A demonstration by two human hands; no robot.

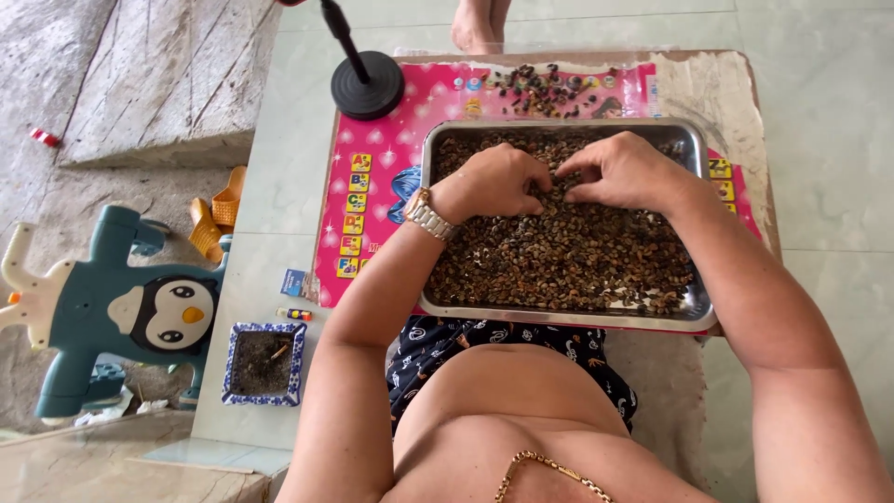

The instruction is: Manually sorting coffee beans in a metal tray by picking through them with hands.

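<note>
Both bare forearms reach forward and angle inward. The left hand [498, 180] and right hand [622, 170] lie palms down, fingers curled, fingertips nearly meeting.

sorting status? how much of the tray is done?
Done: a small pile of dark pieces lies apart on the pink mat. In hand: left hand and right hand pick among the seeds. Left: the metal tray is nearly full.
</note>
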